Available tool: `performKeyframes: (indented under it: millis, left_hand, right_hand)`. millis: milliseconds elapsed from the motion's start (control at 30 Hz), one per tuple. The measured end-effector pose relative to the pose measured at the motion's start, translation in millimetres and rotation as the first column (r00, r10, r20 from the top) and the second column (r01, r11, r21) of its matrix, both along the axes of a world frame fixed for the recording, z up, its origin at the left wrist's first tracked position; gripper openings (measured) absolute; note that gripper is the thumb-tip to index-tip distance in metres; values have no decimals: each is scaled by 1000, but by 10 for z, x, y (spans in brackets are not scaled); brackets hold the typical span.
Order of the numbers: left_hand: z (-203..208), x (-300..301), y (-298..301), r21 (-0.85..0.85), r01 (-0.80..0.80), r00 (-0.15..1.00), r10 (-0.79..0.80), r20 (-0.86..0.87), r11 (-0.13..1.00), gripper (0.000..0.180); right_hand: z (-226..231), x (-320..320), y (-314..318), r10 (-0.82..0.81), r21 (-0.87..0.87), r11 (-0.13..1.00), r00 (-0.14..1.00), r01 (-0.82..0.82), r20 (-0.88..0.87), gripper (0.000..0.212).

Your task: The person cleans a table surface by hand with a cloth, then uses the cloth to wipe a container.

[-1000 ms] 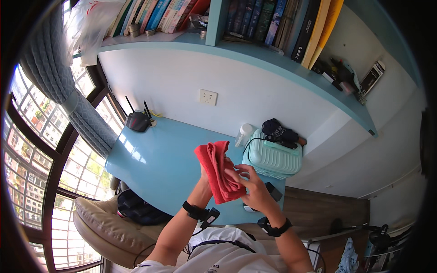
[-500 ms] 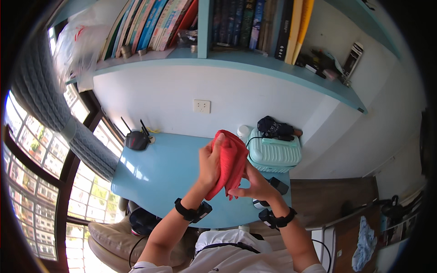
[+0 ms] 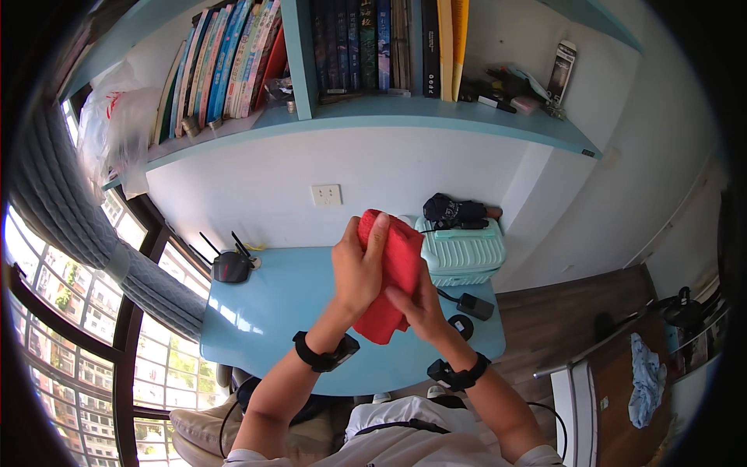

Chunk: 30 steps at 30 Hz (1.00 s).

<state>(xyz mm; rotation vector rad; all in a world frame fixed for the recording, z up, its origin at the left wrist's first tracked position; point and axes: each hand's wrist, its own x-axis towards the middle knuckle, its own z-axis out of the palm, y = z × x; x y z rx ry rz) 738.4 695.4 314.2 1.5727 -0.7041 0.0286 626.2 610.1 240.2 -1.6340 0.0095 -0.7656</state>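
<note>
A red cloth (image 3: 401, 261), folded into a thick bundle, is held up in both hands above the blue table (image 3: 288, 300). My left hand (image 3: 358, 268) grips its upper left side, with the thumb lying across the top. Lower on the right side, my right hand (image 3: 422, 305) pinches the cloth, thumb in front and the other fingers mostly hidden behind it. The cloth's lower end hangs below the hands. Each wrist wears a black strap with a small dark device.
Behind the cloth at the right stands a mint-green case (image 3: 464, 253) with a dark folded umbrella (image 3: 455, 212) on it. A black power adapter (image 3: 475, 306) and a black disc (image 3: 461, 326) lie nearer. The router (image 3: 231, 267) sits far left. A bookshelf (image 3: 366, 124) overhangs the table.
My right hand has closed from a loose, spread pose onto the cloth's lower part. The cloth is now folded flatter and more compact. The view has shifted slightly.
</note>
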Motion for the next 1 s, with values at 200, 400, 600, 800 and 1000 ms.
performKeyframes:
  millis: [200, 400, 600, 800, 1000]
  left_hand:
    - [56, 84, -67, -318, 33, 884, -176, -434, 948, 43]
    - [-337, -75, 56, -594, 576, 255, -814, -521, 561, 76]
    - [-501, -236, -262, -625, 450, 315, -768, -557, 638, 72]
    - [-839, -572, -579, -921, 222, 219, -937, -273, 320, 65]
    - [-1195, -937, -724, -918, 211, 242, -928, -285, 337, 106]
  right_hand:
    - [-36, -155, -72, 1, -166, 986, 994, -19, -110, 68]
    - [104, -459, -422, 140, -160, 975, 984, -157, -111, 60]
    - [368, -794, -744, 411, 156, 912, 830, -380, -378, 67]
    - [126, -949, -1096, 495, 255, 869, 744, -425, -449, 60]
    - [-252, -992, -1221, 580, 523, 778, 718, -348, -386, 55]
